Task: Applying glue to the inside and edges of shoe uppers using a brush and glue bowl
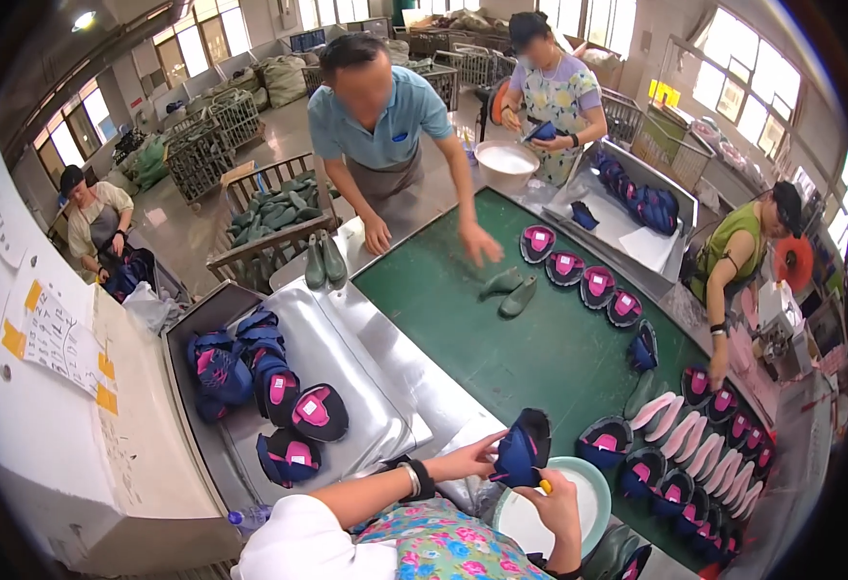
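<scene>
My left hand (470,462) grips a dark blue shoe upper (523,445) by its edge, holding it above a round white bowl with a pale green rim (593,483). My right hand (561,505) is closed around a small brush with a yellow tip (543,485), which touches the underside of the upper. A black band sits on my left wrist. I wear a white sleeve and a floral apron.
A green conveyor belt (540,358) carries rows of blue-and-pink uppers (593,285), pink soles (680,430) and two green lasts (509,290). A metal tray (347,377) on my left holds more uppers. A person in a blue shirt (376,126) leans over the belt; other workers stand around.
</scene>
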The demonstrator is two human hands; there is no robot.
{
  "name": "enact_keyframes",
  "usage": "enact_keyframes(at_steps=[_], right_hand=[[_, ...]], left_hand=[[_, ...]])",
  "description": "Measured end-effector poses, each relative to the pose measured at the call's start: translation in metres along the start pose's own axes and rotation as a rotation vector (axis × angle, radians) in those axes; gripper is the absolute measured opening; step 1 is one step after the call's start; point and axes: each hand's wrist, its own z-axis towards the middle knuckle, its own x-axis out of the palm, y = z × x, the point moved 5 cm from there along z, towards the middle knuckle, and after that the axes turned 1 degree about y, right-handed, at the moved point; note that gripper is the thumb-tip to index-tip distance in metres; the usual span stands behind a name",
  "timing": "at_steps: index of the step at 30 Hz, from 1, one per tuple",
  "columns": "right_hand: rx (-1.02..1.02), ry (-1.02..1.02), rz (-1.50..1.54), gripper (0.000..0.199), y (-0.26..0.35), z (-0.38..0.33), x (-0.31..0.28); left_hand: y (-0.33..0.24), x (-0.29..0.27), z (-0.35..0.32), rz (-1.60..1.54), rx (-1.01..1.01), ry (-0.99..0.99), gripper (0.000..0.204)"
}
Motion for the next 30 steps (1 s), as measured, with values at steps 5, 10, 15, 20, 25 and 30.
enact_keyframes(at_steps=[5,10,15,20,25,30], right_hand=[[0.118,0.036,0.035,0.040,0.001,-0.003,0.003],[0.170,-0.044,0.084,0.036,-0.003,0.003,0.003],[0.162,-0.070,0.125,0.043,-0.010,0.004,0.007],[0.150,-0.150,0.098,0.044,-0.003,0.003,0.010],[0.120,-0.215,0.061,0.045,0.002,0.004,0.008],[0.091,-0.206,0.079,0.041,0.002,0.000,0.004]], left_hand=[[-0.027,0.018,0.028,0.121,0.051,0.252,0.093],[-0.039,0.029,0.040,0.235,0.267,0.239,0.098],[-0.014,0.023,0.048,0.152,0.276,0.104,0.101],[-0.007,0.014,0.042,0.200,0.253,-0.019,0.092],[-0.013,0.009,0.042,0.217,0.198,-0.089,0.093],[-0.019,0.004,0.041,0.334,0.344,0.004,0.073]])
